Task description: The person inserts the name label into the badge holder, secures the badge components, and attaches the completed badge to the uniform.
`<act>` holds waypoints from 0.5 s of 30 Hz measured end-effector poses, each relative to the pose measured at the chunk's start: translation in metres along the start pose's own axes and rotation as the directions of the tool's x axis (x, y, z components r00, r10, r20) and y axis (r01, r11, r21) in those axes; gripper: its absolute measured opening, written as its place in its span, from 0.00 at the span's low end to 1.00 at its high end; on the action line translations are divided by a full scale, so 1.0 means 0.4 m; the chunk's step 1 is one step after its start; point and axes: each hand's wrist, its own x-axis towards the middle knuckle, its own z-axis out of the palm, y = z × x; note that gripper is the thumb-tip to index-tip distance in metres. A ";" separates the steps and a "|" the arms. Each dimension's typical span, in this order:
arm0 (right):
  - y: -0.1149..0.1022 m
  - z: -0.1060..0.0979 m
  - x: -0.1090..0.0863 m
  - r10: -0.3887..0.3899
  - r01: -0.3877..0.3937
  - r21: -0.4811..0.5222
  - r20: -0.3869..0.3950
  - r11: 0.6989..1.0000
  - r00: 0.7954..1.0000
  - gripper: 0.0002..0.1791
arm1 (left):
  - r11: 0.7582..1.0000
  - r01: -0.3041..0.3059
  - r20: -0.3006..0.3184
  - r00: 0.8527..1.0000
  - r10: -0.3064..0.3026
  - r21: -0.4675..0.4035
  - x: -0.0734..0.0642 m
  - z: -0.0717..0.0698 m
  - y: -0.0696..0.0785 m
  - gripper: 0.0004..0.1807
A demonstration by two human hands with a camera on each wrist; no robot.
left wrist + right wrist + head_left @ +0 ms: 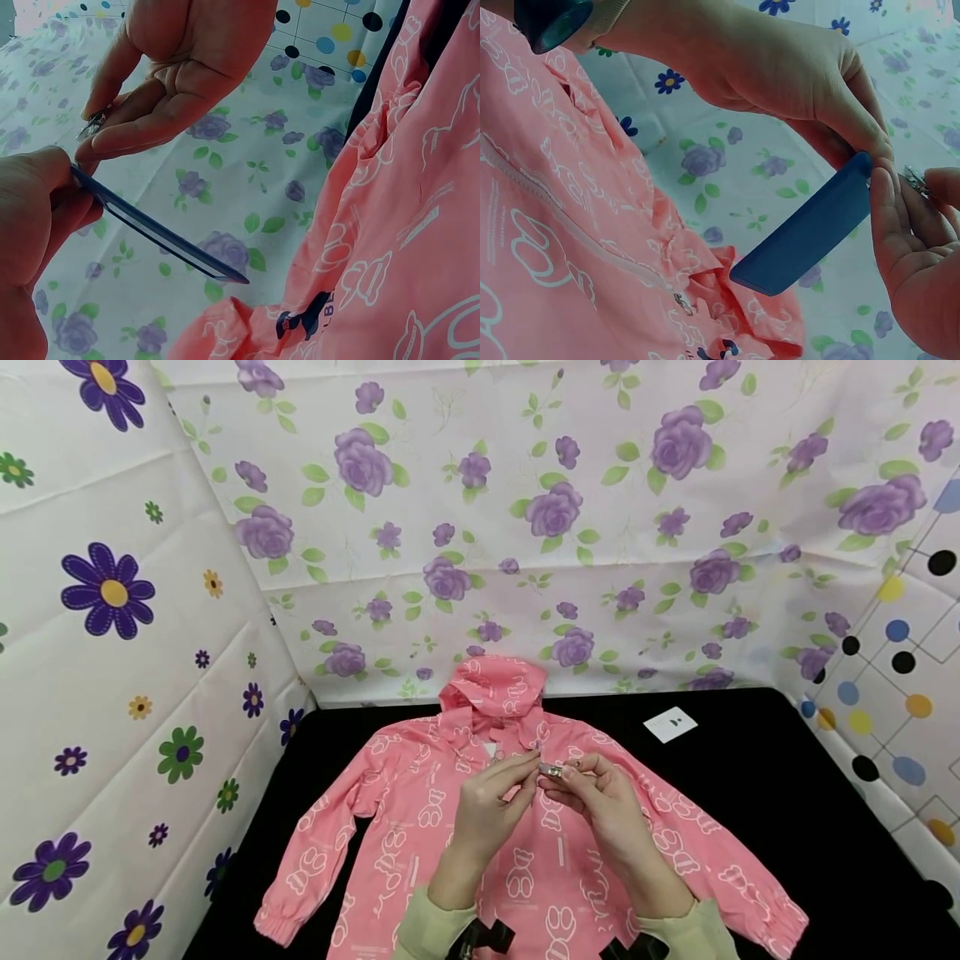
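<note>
1. Head view: we see patterned sheets (491,535) enclosing the scene, with purple roses at the far side, daisies at left and coloured dots at right.
2. Within them we have a black table (765,777).
3. On the table a pink jacket (420,777) with white line prints lies spread out, its hood at the far end, its sleeves slanting to near left and near right.
4. Above the jacket's upper part we find the left hand (487,806) and the right hand (607,797) close together. The left thumb and fingers are clamped on one end of a badge; the right ones pinch a clip.
5. We see that badge (806,229), blue and flat, its other end free of both hands.
6. At far right, well apart from the hands, a white card (670,724) lies on the table.
7. Smallest, the metal clip (553,770) sits just beside the badge's held end; we cannot tell whether they join.
</note>
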 end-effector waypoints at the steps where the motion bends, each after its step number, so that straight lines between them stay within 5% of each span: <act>1: 0.000 0.000 0.000 -0.004 0.004 -0.006 -0.001 1.000 1.000 0.06 | 1.000 0.002 -0.005 1.000 -0.002 -0.009 0.000 0.000 0.000 0.17; 15: 0.006 0.012 -0.006 -0.034 0.034 0.034 0.019 0.999 0.999 0.03 | 1.000 -0.028 -0.092 0.995 0.028 -0.002 0.000 0.007 -0.001 0.14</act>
